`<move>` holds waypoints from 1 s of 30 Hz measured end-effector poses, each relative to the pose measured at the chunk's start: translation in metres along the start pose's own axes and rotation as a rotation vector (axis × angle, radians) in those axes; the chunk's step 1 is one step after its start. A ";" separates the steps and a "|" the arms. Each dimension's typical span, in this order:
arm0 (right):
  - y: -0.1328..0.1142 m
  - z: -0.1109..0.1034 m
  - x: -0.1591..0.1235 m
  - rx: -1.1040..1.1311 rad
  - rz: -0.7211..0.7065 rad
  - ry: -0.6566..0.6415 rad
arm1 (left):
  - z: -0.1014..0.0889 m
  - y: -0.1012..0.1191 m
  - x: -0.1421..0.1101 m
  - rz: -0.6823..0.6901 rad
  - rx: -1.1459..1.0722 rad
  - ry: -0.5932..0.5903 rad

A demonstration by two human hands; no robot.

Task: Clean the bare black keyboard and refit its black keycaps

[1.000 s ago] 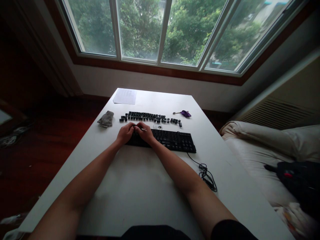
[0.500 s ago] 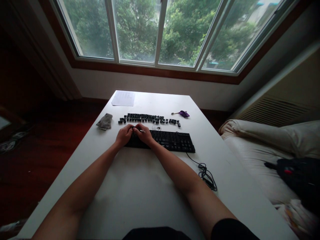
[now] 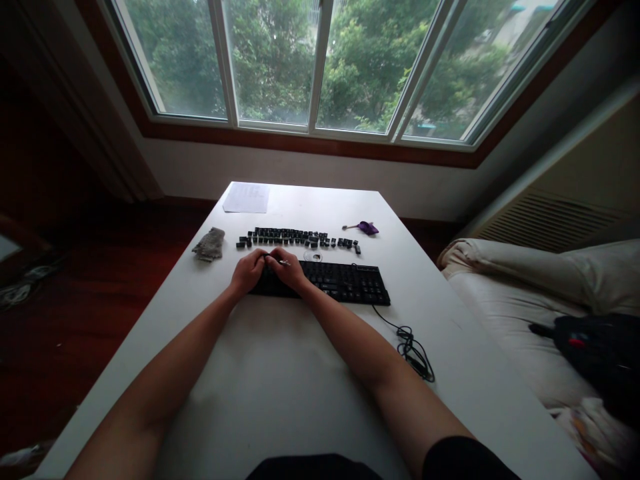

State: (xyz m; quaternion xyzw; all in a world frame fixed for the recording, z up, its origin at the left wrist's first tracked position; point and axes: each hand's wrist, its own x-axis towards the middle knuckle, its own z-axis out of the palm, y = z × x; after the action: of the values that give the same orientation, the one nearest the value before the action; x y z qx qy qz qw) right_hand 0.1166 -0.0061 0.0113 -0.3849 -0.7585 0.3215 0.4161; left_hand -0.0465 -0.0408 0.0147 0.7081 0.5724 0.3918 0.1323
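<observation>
My left hand (image 3: pixel 249 269) and my right hand (image 3: pixel 287 268) meet over the left part of a black keyboard (image 3: pixel 345 281), with their fingertips together. A small black piece (image 3: pixel 267 255), which looks like a keycap, is pinched between the fingers of my left hand, close to my right thumb. From my closed right hand sticks out a thin silvery tool (image 3: pixel 285 263); its kind is too small to tell. Behind the keyboard several loose black keycaps (image 3: pixel 290 235) lie in rows. The keyboard's left end is partly hidden by my hands.
On the white table (image 3: pixel 280 387) are a grey cloth (image 3: pixel 210 245) at left, a purple-ended brush (image 3: pixel 367 228) at back right and a paper sheet (image 3: pixel 247 198) at the far edge. A small clear round dish (image 3: pixel 315 256) sits behind the keyboard. The coiled cable (image 3: pixel 413 350) lies at right.
</observation>
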 end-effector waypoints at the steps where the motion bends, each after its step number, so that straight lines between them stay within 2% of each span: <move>1: 0.000 0.000 0.000 0.000 -0.001 0.000 | 0.000 0.000 0.000 0.002 0.000 0.001; 30: 0.001 0.001 0.000 -0.029 0.005 -0.004 | -0.002 0.003 -0.001 -0.013 0.028 0.002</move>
State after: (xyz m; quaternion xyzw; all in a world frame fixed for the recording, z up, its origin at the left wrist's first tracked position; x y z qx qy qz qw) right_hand 0.1154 -0.0057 0.0102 -0.3920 -0.7628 0.3124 0.4085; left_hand -0.0459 -0.0433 0.0173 0.7057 0.5827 0.3834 0.1242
